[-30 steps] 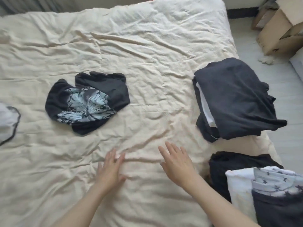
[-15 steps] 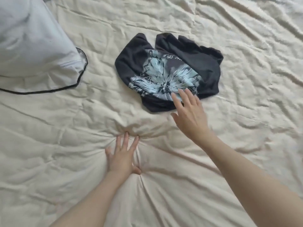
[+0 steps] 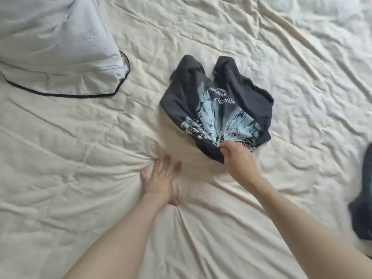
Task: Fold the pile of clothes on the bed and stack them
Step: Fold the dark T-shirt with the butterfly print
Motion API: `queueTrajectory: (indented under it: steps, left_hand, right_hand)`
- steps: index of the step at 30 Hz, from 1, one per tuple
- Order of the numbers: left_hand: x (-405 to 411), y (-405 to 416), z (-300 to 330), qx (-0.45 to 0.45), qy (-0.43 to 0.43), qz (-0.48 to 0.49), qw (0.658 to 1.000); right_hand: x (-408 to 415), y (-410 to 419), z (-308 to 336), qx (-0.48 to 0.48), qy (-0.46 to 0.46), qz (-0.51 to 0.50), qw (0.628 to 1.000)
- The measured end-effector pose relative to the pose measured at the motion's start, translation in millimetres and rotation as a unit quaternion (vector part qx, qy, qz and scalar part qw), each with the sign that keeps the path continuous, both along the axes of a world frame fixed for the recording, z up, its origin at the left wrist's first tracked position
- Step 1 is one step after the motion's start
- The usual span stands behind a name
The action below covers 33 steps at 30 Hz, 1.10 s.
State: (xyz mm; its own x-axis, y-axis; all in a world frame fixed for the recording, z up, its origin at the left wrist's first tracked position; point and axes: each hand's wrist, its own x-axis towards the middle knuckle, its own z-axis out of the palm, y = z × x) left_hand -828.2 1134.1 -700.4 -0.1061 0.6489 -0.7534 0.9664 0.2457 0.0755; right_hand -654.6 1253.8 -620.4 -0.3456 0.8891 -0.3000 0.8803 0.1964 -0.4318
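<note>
A crumpled dark grey T-shirt (image 3: 217, 103) with a pale blue print lies on the cream bed cover (image 3: 80, 158), right of centre. My right hand (image 3: 237, 156) grips the shirt's near edge, fingers curled into the fabric, which bunches toward the hand. My left hand (image 3: 161, 178) presses flat on the cover just left of the shirt, fingers spread, and the cover puckers around it. A blurred piece of another dark garment (image 3: 362, 198) shows at the right edge.
A white pillow (image 3: 54, 43) with black piping lies at the upper left. Wrinkled cream cover fills the rest of the view. No bed edge shows.
My right hand went from hovering open over the shirt's near edge to gripping it, and the shirt has bunched. My left hand stays pressed on the cover. The view has swung left since a second ago.
</note>
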Motion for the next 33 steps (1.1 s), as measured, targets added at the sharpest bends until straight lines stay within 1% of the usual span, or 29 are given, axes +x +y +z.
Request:
queueTrajectory:
  steps: [2, 3, 4, 5, 6, 8, 9, 10, 12, 13, 14, 17, 19, 21, 23, 25, 27, 28, 29, 30, 32, 33]
  left_hand:
    - [-12.5, 10.7, 15.4, -0.018, -0.052, -0.012, 0.998]
    - [-19.3, 14.4, 25.6, -0.011, -0.082, -0.009, 0.997]
    - [-24.9, 14.0, 35.8, 0.010, -0.112, 0.018, 0.994]
    - [-28.3, 7.0, 45.0, 0.039, -0.143, 0.071, 0.986]
    - [-29.4, -6.8, 53.4, 0.068, -0.176, 0.142, 0.972]
    - [-23.9, -48.3, 67.5, 0.100, -0.234, 0.274, 0.927]
    - [-18.7, -70.7, 71.9, 0.114, -0.254, 0.324, 0.904]
    - [-12.5, -91.1, 74.9, 0.133, -0.254, 0.358, 0.888]
    - [2.5, -123.0, 81.5, 0.175, -0.228, 0.373, 0.882]
    - [11.0, -133.7, 85.7, 0.195, -0.223, 0.353, 0.887]
    - [20.1, -142.0, 89.7, 0.209, -0.227, 0.311, 0.899]
    - [44.6, -158.4, 94.8, 0.231, -0.224, 0.116, 0.940]
    - [53.4, -159.8, 92.9, 0.215, -0.199, -0.002, 0.956]
    - [59.4, -159.1, 87.4, 0.165, -0.169, -0.068, 0.969]
    - [60.9, -159.4, 80.4, 0.096, -0.148, -0.093, 0.980]
    - [57.8, -163.2, 75.8, 0.027, -0.129, -0.115, 0.985]
    - [51.4, -172.6, 72.8, -0.007, -0.107, -0.148, 0.983]
    - [48.4, -178.1, 72.1, -0.012, -0.104, -0.158, 0.982]
    - [46.4, -183.0, 71.4, -0.011, -0.108, -0.159, 0.981]
    - [44.7, -186.5, 71.4, -0.004, -0.118, -0.151, 0.981]
    - [43.6, -187.3, 71.9, 0.041, -0.149, -0.103, 0.983]
    - [44.2, -183.9, 72.9, 0.073, -0.163, -0.074, 0.981]
  right_hand:
    - [17.8, -26.3, 19.5, -0.021, -0.003, 0.004, 1.000]
    - [26.1, -38.7, 28.8, -0.024, -0.004, 0.001, 1.000]
    - [33.0, -52.1, 38.1, -0.025, -0.001, -0.007, 1.000]
    - [38.4, -67.0, 46.8, -0.028, 0.004, -0.015, 0.999]
    - [43.3, -85.0, 54.8, -0.033, 0.005, -0.020, 0.999]
    - [50.9, -124.3, 63.7, -0.052, 0.007, -0.014, 0.999]
    - [53.9, -145.0, 65.2, -0.065, 0.007, -0.007, 0.998]
    - [56.3, -165.6, 64.9, -0.078, 0.005, -0.001, 0.997]
    - [58.6, -206.0, 61.4, -0.100, -0.004, 0.001, 0.995]
    - [58.8, -223.9, 58.3, -0.109, -0.007, -0.001, 0.994]
    - [58.2, -240.3, 55.7, -0.117, -0.007, -0.005, 0.993]
    - [53.1, -278.1, 52.1, -0.166, 0.016, -0.025, 0.986]
    - [49.6, -293.5, 52.4, -0.207, 0.039, -0.035, 0.977]
    - [51.0, -300.5, 52.9, -0.233, 0.050, -0.040, 0.970]
    - [59.7, -296.4, 48.6, -0.224, 0.052, -0.106, 0.968]
    - [75.0, -279.6, 39.7, -0.141, 0.041, -0.227, 0.963]
    - [92.1, -256.3, 28.1, -0.074, 0.050, -0.334, 0.938]
    - [100.6, -243.0, 21.1, -0.073, 0.051, -0.358, 0.929]
    - [108.8, -230.5, 13.4, -0.096, 0.051, -0.367, 0.924]
    - [116.0, -219.7, 5.4, -0.139, 0.064, -0.374, 0.915]
    - [124.3, -205.5, -7.4, -0.241, 0.135, -0.394, 0.876]
    - [125.2, -203.1, -10.8, -0.274, 0.169, -0.408, 0.854]
